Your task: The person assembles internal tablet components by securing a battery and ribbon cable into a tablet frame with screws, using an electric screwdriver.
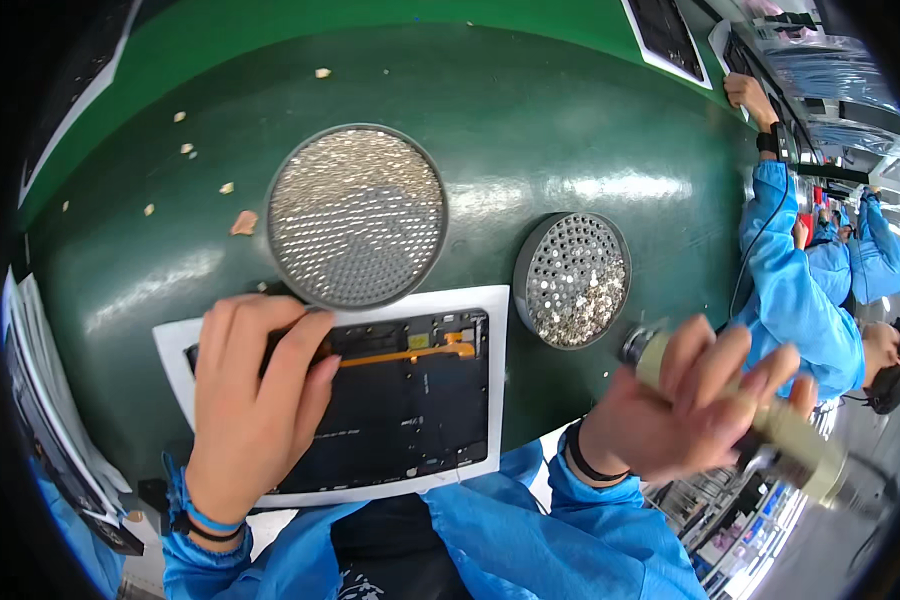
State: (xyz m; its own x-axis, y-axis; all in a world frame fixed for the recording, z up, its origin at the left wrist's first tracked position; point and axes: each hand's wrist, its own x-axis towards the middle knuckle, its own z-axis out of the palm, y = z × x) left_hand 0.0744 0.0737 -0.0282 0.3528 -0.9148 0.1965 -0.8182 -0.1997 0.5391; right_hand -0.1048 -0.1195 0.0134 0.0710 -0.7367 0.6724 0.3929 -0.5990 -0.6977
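A black tablet with its inside exposed (400,410) lies on a white sheet (498,380) at the table's near edge. An orange ribbon cable (400,355) runs across its upper part. My left hand (260,380) is over the tablet's upper left, fingers bent and thumb close to the index fingertip; whatever they pinch is hidden. To the right, my right hand (690,410) is wrapped round a pale electric screwdriver (810,450), blurred by motion. Its dark tip end points left, near a round grey screw tray (523,290) of small silver screws.
A larger round tray (442,230) of tiny screws stands beyond the tablet. Small tan scraps (244,222) lie at the left of the green table (490,110). Another tablet (667,38) is at the far right, near a co-worker's hand (750,98). Stacked panels (55,400) stand on the left.
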